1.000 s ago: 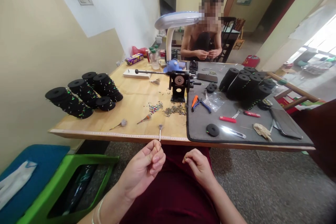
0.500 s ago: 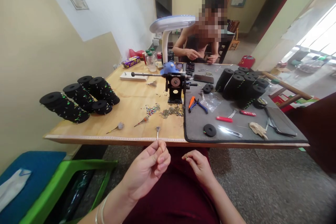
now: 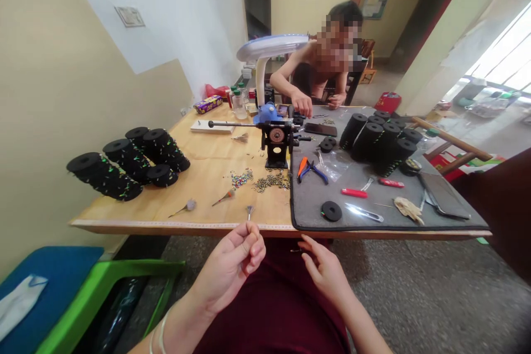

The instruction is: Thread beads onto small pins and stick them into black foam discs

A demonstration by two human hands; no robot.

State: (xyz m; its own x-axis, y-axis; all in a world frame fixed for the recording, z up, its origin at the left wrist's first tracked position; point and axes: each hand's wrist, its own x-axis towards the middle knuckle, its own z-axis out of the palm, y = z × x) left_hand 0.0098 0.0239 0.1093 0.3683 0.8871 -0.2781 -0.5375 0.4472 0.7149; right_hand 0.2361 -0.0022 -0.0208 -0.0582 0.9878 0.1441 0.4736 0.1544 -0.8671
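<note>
We keep our left hand (image 3: 232,260) pinched, any contents hidden; our right hand (image 3: 326,271), thumb parted, perhaps touches 1 tiny piece (image 3: 296,250).

By the near edge of your tabletop (image 3: 207,149), your left hand (image 3: 232,260) hides whatever it pinches; the bit (image 3: 296,250) at your right hand (image 3: 327,276) is too small to identify. Your 2 forearms (image 3: 185,307) are cut off below.

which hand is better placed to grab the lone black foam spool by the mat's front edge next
Likely the right hand: it is nearer the black foam spool, with thumb and forefinger parted; the left hand is farther off and pinched closed.
</note>
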